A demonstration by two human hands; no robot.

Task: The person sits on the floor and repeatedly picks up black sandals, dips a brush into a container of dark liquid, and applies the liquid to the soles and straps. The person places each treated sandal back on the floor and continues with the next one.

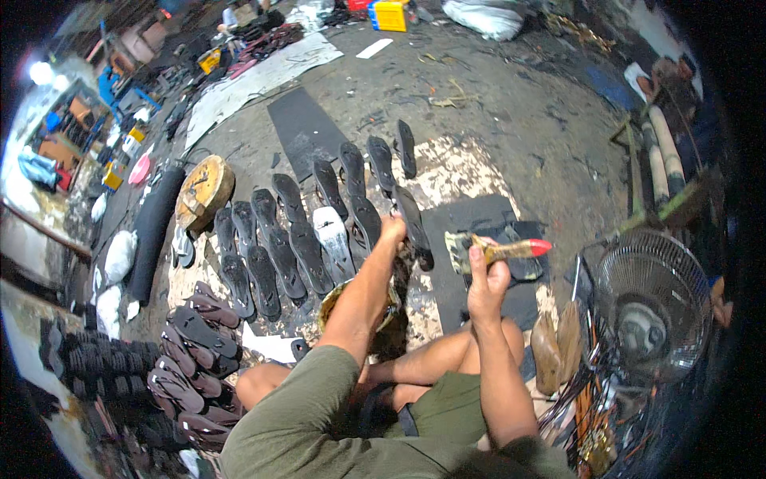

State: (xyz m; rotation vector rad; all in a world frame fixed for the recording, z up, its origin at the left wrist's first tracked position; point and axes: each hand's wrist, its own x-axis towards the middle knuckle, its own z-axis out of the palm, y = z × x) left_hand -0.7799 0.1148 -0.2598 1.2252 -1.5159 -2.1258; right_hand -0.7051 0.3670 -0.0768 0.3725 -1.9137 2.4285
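My right hand [488, 289] is closed round a paintbrush [515, 249] with a red-tipped handle, its wide bristle end pointing left. Straight ahead, my left hand [392, 229] is closed at the edge of a black sandal sole [413, 227], which stretches away just right of the fingers; the fingertips are partly hidden. Several more black soles [302, 239] lie in rows to the left, and a whitish one [331, 235] is among them. Below my left forearm, a round container [391, 310] with a stained rim is half covered.
Piled sandals [195, 339] lie at my left, near a wooden block [204, 191] and a black roll [156, 231]. A dark sheet [451, 299] lies under my right hand. At right stand a fan [650, 307] and wooden shoe forms [550, 351].
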